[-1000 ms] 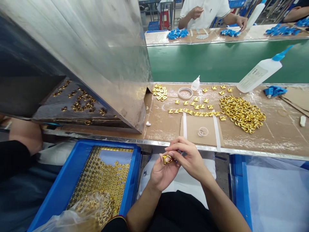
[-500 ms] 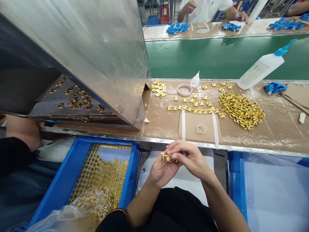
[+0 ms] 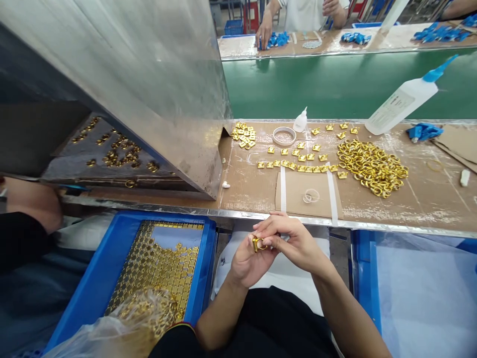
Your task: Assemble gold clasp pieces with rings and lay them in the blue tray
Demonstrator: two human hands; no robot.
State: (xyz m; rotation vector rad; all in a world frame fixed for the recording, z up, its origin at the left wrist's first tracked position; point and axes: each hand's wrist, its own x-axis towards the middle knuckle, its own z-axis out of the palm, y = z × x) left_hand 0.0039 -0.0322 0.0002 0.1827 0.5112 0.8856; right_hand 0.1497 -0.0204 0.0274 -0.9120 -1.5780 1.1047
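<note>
Both my hands meet just below the table's front edge around a gold ring with a flat square top at its left side. My left hand, palm up, pinches the square end between thumb and fingers. From the right, my right hand closes its thumb and fingers on the round band. On the table ahead lie rows of small gold square pieces, and to their right a heap of gold ring bands. A cardboard pad with white tape strips carries a small clear ring-shaped item.
At left stands a metal hood with gold pieces inside. Below it, a blue tray holds gold squares and a bag of rings. A large bottle, a small bottle and a tape roll stand near the green belt. Co-workers sit nearby.
My hands stay on the ring with hardly any shift. Across the belt, a co-worker's hand has reached down to the blue pieces at left, and the other hand has lifted off the table.
</note>
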